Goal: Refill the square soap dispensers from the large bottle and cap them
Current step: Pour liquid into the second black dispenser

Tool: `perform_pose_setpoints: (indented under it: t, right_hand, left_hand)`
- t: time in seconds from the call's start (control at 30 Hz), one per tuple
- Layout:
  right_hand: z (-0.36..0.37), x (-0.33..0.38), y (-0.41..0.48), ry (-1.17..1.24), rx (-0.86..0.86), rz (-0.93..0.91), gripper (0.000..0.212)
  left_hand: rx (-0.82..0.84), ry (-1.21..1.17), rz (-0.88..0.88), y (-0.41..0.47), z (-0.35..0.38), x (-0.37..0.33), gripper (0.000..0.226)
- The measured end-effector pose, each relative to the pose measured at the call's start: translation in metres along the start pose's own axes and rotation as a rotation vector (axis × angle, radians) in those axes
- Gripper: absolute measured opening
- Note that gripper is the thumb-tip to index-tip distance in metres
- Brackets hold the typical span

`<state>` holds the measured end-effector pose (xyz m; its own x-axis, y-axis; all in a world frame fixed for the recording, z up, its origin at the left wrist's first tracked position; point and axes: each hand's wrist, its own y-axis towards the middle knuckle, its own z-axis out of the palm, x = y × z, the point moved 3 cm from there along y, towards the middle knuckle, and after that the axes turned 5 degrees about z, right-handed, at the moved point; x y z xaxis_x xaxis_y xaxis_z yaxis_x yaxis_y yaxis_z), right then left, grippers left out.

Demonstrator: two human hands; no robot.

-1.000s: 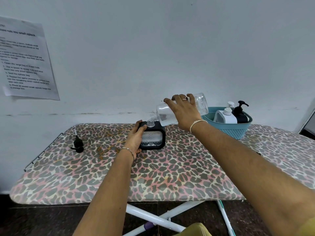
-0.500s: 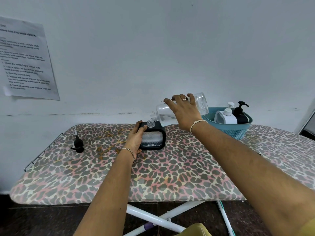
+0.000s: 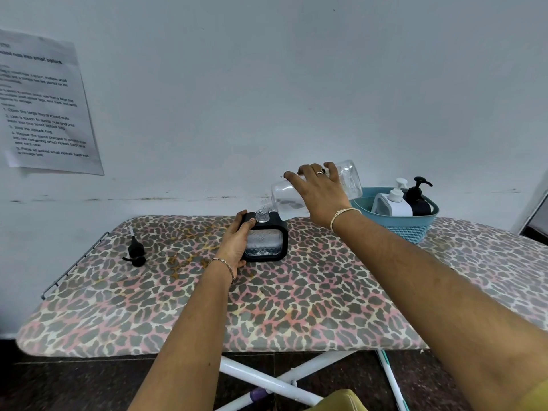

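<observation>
A black square soap dispenser (image 3: 271,241) with a clear textured window stands uncapped near the back of the leopard-print table (image 3: 296,307). My left hand (image 3: 235,243) grips its left side. My right hand (image 3: 318,192) holds the large clear bottle (image 3: 350,178) tipped almost flat, its mouth just over the dispenser's open neck (image 3: 262,216). Little liquid shows in the bottle. The black pump cap (image 3: 135,252) lies on the table to the left.
A teal basket (image 3: 415,229) at the back right holds a white dispenser (image 3: 391,203) and a black dispenser (image 3: 419,200), both with pumps on. A printed sheet (image 3: 44,105) hangs on the wall at left. The table's metal rail (image 3: 74,262) runs along its left edge.
The bottle's base has risen slightly, tipping the bottle a little steeper. Both hands stay where they were.
</observation>
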<state>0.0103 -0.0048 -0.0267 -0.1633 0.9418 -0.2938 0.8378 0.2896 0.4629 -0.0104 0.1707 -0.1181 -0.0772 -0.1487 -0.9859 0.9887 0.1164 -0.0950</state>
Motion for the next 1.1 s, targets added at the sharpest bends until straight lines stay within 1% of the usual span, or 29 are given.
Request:
perform_pose_setpoints:
  t: [0.37, 0.77, 1.1]
  right_hand:
    - [-0.0021, -0.0002, 0.0003, -0.002, 0.002, -0.004, 0.091]
    - [-0.0022, 0.0002, 0.0013, -0.004, 0.001, -0.009, 0.090]
    - [-0.0010, 0.0001, 0.0017, -0.003, 0.013, -0.001, 0.089]
  left_hand:
    - [0.002, 0.042, -0.027, 0.0019, -0.0027, 0.0042, 0.046]
    - [0.000, 0.020, -0.009, 0.0037, -0.0022, 0.0046, 0.047]
    - [-0.004, 0.019, -0.027, 0.0058, -0.0022, 0.0053, 0.046]
